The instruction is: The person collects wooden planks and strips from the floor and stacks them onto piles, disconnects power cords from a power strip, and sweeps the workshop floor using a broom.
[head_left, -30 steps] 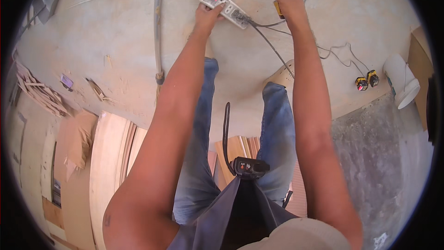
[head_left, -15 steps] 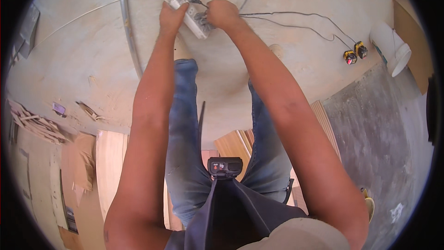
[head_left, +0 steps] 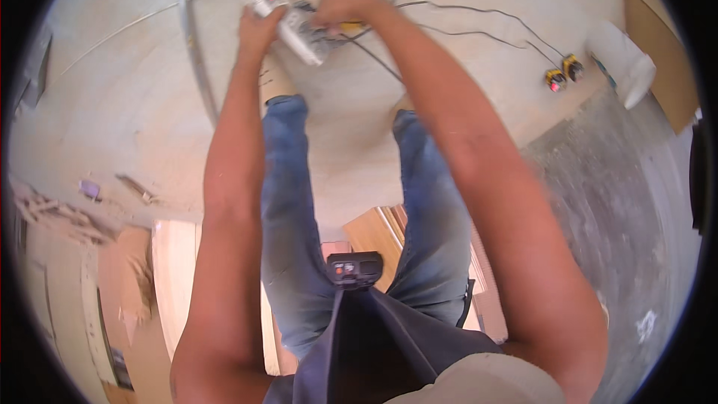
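A white power strip (head_left: 301,41) is held slanted above the floor at the top of the view, blurred by motion. My left hand (head_left: 258,28) is closed around its upper part, thumb on the socket face. My right hand (head_left: 344,7) is at the strip's right side, fingers closed on what looks like a plug at the sockets, largely hidden by the fingers. Just under that hand shows a small yellow piece (head_left: 351,27), too smeared to name. A thick black cord (head_left: 376,57) runs from there down behind my right forearm.
Two thin dark cords lead right to two yellow-and-black battery-like devices (head_left: 555,79) on the floor. A white bucket (head_left: 624,63) lies beside brown board (head_left: 658,49). A metal pipe (head_left: 193,49) lies left; wooden boards (head_left: 173,269) and scraps (head_left: 63,213) lie nearer.
The strip and both hands have shifted slightly left in view. Beside my right hand, the yellow piece and thick cord now show. The whole view has moved a little.
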A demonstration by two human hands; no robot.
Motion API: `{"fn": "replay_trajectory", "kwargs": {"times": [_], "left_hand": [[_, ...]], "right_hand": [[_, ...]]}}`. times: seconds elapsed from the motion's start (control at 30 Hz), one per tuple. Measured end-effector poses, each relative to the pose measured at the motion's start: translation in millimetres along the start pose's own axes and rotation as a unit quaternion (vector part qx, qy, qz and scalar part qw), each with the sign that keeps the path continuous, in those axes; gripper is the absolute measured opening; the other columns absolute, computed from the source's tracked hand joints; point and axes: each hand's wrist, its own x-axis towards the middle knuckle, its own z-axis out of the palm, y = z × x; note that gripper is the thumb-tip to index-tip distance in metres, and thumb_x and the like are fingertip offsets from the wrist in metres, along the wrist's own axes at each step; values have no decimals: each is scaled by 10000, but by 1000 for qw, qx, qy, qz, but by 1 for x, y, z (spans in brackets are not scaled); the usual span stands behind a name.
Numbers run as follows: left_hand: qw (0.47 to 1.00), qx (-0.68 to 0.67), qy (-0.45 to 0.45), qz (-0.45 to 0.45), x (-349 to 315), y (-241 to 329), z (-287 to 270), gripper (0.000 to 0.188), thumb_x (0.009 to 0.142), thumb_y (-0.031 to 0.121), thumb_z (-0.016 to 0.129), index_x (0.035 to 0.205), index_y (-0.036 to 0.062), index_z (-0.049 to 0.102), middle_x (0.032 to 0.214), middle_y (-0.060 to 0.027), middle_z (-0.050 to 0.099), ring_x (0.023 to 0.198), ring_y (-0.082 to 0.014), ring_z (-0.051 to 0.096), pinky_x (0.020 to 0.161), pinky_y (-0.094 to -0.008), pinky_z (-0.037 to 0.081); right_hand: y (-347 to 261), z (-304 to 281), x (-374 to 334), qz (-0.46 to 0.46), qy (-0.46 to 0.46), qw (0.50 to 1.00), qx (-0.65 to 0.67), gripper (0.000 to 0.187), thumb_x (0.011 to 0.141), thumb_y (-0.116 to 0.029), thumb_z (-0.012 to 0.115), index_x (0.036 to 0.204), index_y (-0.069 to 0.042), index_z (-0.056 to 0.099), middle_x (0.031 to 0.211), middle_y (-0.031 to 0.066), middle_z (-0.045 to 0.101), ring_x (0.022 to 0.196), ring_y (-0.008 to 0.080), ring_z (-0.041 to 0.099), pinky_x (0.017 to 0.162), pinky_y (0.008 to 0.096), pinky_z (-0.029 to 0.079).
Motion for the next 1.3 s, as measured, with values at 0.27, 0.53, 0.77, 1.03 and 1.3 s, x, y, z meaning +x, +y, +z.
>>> {"fn": "replay_trajectory", "kwargs": {"times": [0.27,0.53,0.77,1.03,1.3], "left_hand": [[958,-252,-88,-104,-47,-16,28,422,793,133,692,1147,41,483,1057,-87,601,891,-157,607,676,-264,512],[945,-304,-104,-69,-11,-58,11,377,824,50,649,1154,38,468,1050,-31,584,897,-137,603,752,-276,550],[918,-310,-147,-198,-8,-38,22,362,839,-37,575,1180,13,466,1101,-113,574,1034,-235,584,884,-358,536],[895,-356,-212,-165,1,-14,45,333,824,-59,572,1145,-21,490,1117,-129,579,1051,-260,578,932,-384,510],[848,-501,-150,-82,26,13,31,305,836,-60,569,1131,-40,496,1125,-148,565,1062,-283,565,951,-386,504]], "right_hand": [[-22,53,-4,172,214,947,164,337,713,-271,643,953,-40,690,1028,186,649,980,305,631,835,386,504],[-57,43,-50,76,223,952,194,428,742,-362,622,947,12,657,975,242,629,942,350,618,808,419,495],[69,7,-167,-94,385,793,463,242,795,-205,665,965,-40,613,817,18,587,746,113,525,631,257,435],[428,61,-524,273,735,412,464,403,850,-293,591,1135,-10,565,1044,117,593,942,214,568,819,330,446],[260,107,-403,289,562,760,154,425,867,-297,604,1166,4,578,1143,146,605,1009,233,574,860,310,428]]}}
